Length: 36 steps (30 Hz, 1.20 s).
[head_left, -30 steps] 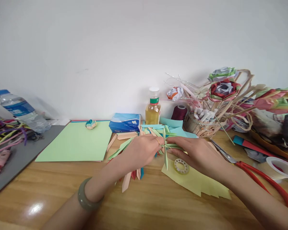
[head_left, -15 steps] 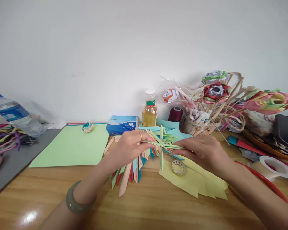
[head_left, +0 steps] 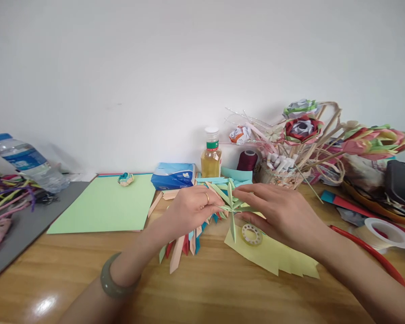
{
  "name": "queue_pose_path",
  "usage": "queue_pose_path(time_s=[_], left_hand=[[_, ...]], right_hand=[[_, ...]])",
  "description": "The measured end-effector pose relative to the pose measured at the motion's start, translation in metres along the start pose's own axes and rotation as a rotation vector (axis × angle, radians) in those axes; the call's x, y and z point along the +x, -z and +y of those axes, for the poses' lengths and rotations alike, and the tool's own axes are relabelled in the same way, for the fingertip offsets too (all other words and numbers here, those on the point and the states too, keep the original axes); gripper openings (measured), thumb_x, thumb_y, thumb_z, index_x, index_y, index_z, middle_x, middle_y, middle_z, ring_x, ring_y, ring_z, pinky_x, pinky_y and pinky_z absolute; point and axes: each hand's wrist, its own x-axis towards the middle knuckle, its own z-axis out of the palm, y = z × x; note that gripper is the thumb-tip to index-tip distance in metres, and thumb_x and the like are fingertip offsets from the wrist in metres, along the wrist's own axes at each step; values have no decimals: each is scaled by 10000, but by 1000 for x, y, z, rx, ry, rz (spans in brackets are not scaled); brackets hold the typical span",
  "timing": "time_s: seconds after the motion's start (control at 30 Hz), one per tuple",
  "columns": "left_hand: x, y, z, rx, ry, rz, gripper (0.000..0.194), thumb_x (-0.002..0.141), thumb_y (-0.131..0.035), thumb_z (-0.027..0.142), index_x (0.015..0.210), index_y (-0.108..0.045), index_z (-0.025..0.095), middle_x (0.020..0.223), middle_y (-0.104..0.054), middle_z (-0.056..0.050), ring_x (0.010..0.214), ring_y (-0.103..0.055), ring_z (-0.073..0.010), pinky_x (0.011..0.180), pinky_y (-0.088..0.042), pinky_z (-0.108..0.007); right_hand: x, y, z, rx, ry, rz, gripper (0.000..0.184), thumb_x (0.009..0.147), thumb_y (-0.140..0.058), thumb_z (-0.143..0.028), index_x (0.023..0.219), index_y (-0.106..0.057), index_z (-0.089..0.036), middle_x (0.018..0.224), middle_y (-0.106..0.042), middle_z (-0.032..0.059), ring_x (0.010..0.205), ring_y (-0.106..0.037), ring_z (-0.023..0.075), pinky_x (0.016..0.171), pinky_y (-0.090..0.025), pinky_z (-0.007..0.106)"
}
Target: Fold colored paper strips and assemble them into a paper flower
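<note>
My left hand (head_left: 189, 211), with a ring and a bracelet on the forearm, pinches one arm of a light green folded-paper cross (head_left: 233, 227) above the table. My right hand (head_left: 280, 213) is at the cross's right side, its thumb and fingers spread apart around the paper. One finger looks close to the upper arm; I cannot tell if it touches. Below lie a small roll of tape (head_left: 251, 235) and fanned yellow paper pieces (head_left: 280, 258). Behind and under my left hand are several folded paper strips (head_left: 177, 256) in peach, red, blue and green, partly hidden.
Green paper sheets (head_left: 104, 207) lie left, with a small paper flower (head_left: 126, 179) on top. A tissue pack (head_left: 173, 176), a bottle of yellow liquid (head_left: 211, 164) and a thread spool (head_left: 247, 161) stand behind. Right are paper flowers (head_left: 303, 129) and a ribbon spool (head_left: 386, 234).
My right hand has let go of the cross's right arm, opened its fingers and moved slightly left toward the centre. My left hand keeps its pinch.
</note>
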Motion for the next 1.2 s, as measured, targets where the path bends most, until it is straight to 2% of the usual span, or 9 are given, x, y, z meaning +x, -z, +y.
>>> queue_pose_path(time_s=[0.1,0.27,0.4,0.5,0.67,0.83,1.0,1.1,1.2], left_hand=[[0,-2,1,36,13,16,85,775,-582,115,722,-648,126,694,-694,-40,662,-623,-122,609,-492,-213],[-1,-2,2,46,82,31,116,800,-559,161,709,-627,139,686,-679,-27,657,-621,-122,617,-483,-219],[1,2,1,33,266,-58,181,814,-543,205,987,-586,177,1035,-654,-53,907,-613,-154,760,-493,-271],[3,6,2,128,158,-89,448,751,-632,280,1168,-495,192,1321,-470,-90,1185,-442,-214,959,-404,-369],[2,6,9,401,32,-133,208,797,-566,278,984,-588,189,1102,-629,-40,1201,-386,-262,1035,-256,-492],[-1,-2,12,484,43,-84,367,771,-582,314,1101,-508,174,1180,-572,-68,1213,-363,-272,1040,-241,-493],[0,-10,10,393,332,91,419,723,-624,281,1098,-476,164,1124,-551,-103,1056,-494,-248,862,-428,-389],[0,-12,7,111,575,8,249,774,-555,286,1005,-510,203,958,-630,-32,876,-588,-198,754,-462,-330],[1,-10,1,-112,619,-63,93,810,-489,241,835,-575,214,850,-661,15,808,-607,-158,733,-449,-269]], right_hand=[[2,0,-3,0,55,67,186,890,-470,-256,885,-637,-175,1012,-673,70,979,-593,226,760,-476,335],[1,-4,-4,-57,23,100,240,905,-444,-255,778,-623,-160,754,-691,22,595,-603,132,519,-422,262],[0,-9,-3,-101,-45,84,258,916,-420,-303,817,-620,-174,759,-689,24,561,-585,124,505,-388,260],[1,-9,-3,-46,-12,41,275,922,-400,-330,872,-617,-168,797,-695,45,632,-614,141,546,-407,262],[2,-8,-5,-43,-27,55,262,921,-397,-278,860,-626,-165,678,-679,32,598,-616,143,539,-410,261],[1,-11,-9,-26,-61,108,232,903,-428,-264,830,-619,-155,667,-679,34,553,-615,143,469,-386,250],[3,-12,-14,156,-218,79,192,899,-430,-281,951,-581,-175,831,-697,32,614,-636,137,494,-430,240],[6,-9,-18,280,-366,-7,195,877,-467,-315,998,-564,-196,883,-697,26,627,-649,141,486,-448,239],[8,-6,-17,378,-435,-91,238,854,-496,-367,1025,-558,-213,906,-699,29,672,-661,158,496,-466,245]])
